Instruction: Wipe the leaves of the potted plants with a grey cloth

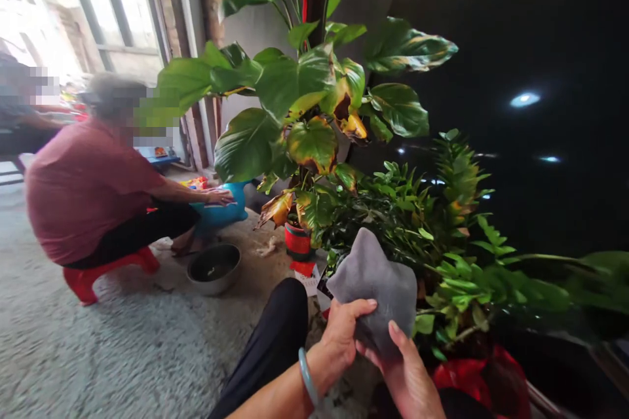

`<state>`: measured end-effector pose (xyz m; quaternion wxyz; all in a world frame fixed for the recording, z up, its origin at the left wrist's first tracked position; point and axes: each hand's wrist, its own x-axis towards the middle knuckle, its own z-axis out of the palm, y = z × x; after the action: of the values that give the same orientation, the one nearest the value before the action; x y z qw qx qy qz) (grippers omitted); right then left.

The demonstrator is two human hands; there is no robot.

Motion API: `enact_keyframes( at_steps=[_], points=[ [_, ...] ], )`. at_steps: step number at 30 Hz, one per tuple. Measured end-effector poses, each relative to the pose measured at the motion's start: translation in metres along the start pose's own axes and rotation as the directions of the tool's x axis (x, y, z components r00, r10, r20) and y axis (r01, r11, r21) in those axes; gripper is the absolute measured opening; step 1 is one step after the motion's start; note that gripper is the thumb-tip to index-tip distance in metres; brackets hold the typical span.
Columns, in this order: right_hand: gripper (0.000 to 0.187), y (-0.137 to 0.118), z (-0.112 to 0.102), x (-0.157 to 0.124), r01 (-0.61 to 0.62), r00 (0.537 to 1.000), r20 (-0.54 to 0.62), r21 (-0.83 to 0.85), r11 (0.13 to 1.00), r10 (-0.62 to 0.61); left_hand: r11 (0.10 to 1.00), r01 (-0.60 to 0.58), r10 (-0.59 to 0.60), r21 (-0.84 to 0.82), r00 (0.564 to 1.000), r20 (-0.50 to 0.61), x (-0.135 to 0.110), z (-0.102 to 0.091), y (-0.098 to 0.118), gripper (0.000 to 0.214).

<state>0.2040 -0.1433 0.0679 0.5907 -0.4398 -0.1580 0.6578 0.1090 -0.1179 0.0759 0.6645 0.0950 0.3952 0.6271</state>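
Tall plant [299,91]: broad-leaved, some leaves browned; beyond and above the fingers [362,308].
Co-worker [93,183]: seated, well left of the fingers.
Red stool [81,283]: beneath the co-worker.
Basin [214,287]: left of and beyond the fingers.
Grey fabric piece [376,275]: pointed outline, rising above the fingers.
Left hand [340,337]: pinching its lower left edge.
Right hand [405,366]: pinching its lower edge.
Bracelet [308,376]: left wrist, below the fingers.

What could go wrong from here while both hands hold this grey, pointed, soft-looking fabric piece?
The fabric piece might slip: the left hand and right hand appear to grip its lower part. Its upper points could catch on the green leafy plants behind. A stray foot might knock the round grey basin on the floor.
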Motion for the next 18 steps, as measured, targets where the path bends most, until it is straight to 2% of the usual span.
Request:
enact_keyframes(
  at_steps=[5, 11, 14, 18],
  points=[
    [0.050, 0.001, -0.010, 0.003, 0.080, 0.996, -0.042, 0.111, 0.991, -0.076, 0.980, 0.171, -0.158, -0.104, 0.979, 0.129, 0.006, 0.002, -0.009, 0.042],
    [0.058, -0.012, -0.013, 0.002, 0.167, 0.967, -0.203, 0.056, 0.984, -0.153, 0.935, 0.329, -0.302, -0.134, 0.935, 0.185, 0.010, 0.008, -0.015, 0.035],
    [0.062, -0.018, -0.011, -0.002, 0.169, 0.966, -0.190, -0.044, 0.985, -0.175, 0.953, 0.282, -0.254, -0.106, 0.941, 0.222, 0.015, 0.007, -0.014, 0.044],
    [0.078, -0.025, -0.010, -0.006, 0.132, 0.987, -0.064, -0.209, 0.969, -0.148, 0.999, 0.043, -0.041, -0.006, 0.988, 0.147, 0.021, 0.001, -0.008, 0.065]
  ],
)
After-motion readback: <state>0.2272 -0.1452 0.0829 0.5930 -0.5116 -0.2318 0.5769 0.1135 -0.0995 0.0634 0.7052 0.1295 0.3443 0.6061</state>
